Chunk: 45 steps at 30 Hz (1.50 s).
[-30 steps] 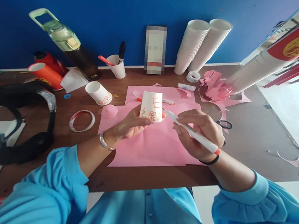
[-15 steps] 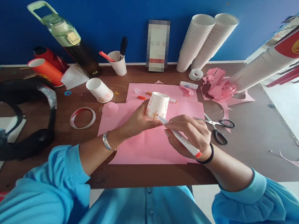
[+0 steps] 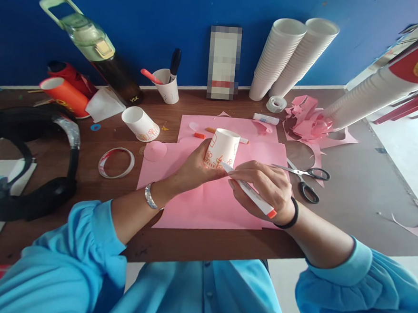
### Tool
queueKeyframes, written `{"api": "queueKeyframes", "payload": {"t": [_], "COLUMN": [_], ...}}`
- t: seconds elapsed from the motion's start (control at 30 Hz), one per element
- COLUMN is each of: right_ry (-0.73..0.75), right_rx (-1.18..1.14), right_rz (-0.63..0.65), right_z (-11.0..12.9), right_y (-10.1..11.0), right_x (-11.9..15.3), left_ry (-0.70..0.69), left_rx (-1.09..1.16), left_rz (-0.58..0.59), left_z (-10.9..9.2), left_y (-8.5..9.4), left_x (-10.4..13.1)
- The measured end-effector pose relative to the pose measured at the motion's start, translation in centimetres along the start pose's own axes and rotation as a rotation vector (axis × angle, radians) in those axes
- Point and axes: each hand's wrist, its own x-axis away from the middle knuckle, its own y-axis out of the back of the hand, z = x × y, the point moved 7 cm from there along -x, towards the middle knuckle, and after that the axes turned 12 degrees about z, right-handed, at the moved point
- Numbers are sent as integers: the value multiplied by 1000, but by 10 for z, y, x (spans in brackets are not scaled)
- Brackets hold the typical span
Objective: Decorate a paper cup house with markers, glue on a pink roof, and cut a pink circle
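My left hand [image 3: 201, 164] is closed around the lower part of a white paper cup [image 3: 227, 142] with orange line drawings near its base and on its sides. In my right hand [image 3: 264, 186] is a white marker [image 3: 254, 196] with an orange end, held like a pen. Its tip is at the drawn band on the cup; whether it touches I cannot tell. Both hands are over pink paper sheets [image 3: 191, 207]. Behind the cup lie a small orange marker cap [image 3: 199, 135] and another white marker [image 3: 244, 141]. A second decorated paper cup [image 3: 139, 123] stands to the left.
Scissors [image 3: 309, 182] lie open right of my right hand. A tape ring [image 3: 116, 163] is at left, before a tall bottle [image 3: 116, 81]. Stacked paper cups [image 3: 278, 56], clear tape [image 3: 276, 104] and pink scraps [image 3: 310, 118] are at the back right. A black headset-like band [image 3: 30, 206] lies far left.
The marker's rear end has swung slightly left and up, and its tip has shifted a little on the cup. My left hand keeps its hold. The whole view has shifted slightly.
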Motion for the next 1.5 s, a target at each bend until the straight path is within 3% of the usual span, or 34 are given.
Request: {"api": "queueKeyframes", "payload": {"t": [1.07,1.5], "right_ry": [-36,-58], "right_rx": [4,16], "right_rz": [4,-65], "right_z": [-3,-4], "right_y": [2,9], "right_x": [0,1], "left_ry": [1,-19], "left_rx": [-20,-13], "left_rz": [1,35], "left_z": [-9,-11], "left_y": [-3,-3], "left_x": [1,2]}}
